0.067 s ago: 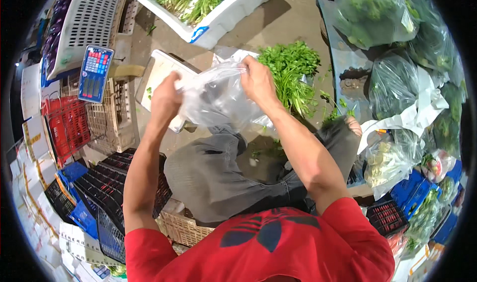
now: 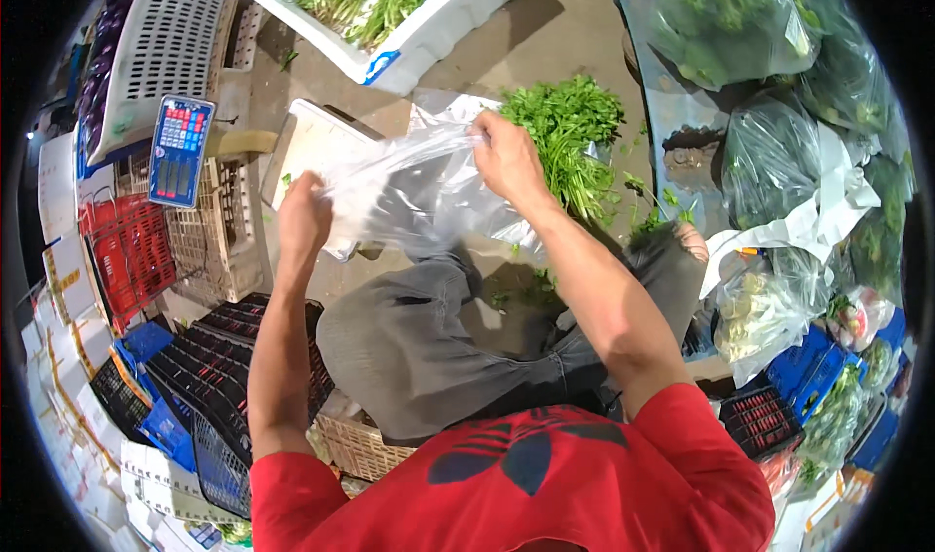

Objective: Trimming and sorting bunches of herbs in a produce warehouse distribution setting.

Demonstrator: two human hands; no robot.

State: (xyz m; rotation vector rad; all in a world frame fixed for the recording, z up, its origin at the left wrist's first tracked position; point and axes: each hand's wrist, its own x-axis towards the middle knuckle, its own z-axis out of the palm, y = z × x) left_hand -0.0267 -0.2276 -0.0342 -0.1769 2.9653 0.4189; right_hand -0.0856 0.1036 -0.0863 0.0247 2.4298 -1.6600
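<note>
- Your left hand (image 2: 305,219) is closed on one side of the clear plastic bag (image 2: 414,187)!
- Your right hand (image 2: 511,160) grips the other side, and the bag stretches between them, out beyond your knees.
- Leafy greens (image 2: 570,128) lie just right of that hand; a white box (image 2: 414,70) sits farther ahead.

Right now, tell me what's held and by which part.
A clear bag: the left hand grips its left end, the right hand its upper right end.
</note>
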